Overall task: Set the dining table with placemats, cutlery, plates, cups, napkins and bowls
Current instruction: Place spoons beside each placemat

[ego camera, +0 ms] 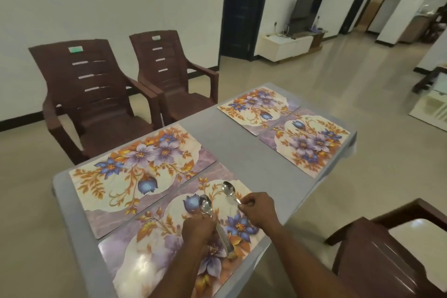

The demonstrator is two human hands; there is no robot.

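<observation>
Spoons [228,189], one per hand, over floral placemat [154,244], chairs [96,94] beyond

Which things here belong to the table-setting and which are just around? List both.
Job: four floral placemats on the grey table; spoons in the left hand; one spoon in the right hand.

Around: brown chairs, television, white cabinet.

The near placemat [154,251] runs off the bottom edge. Both hands hide their spoon handles; the right chair [387,249] is cut off.
</observation>
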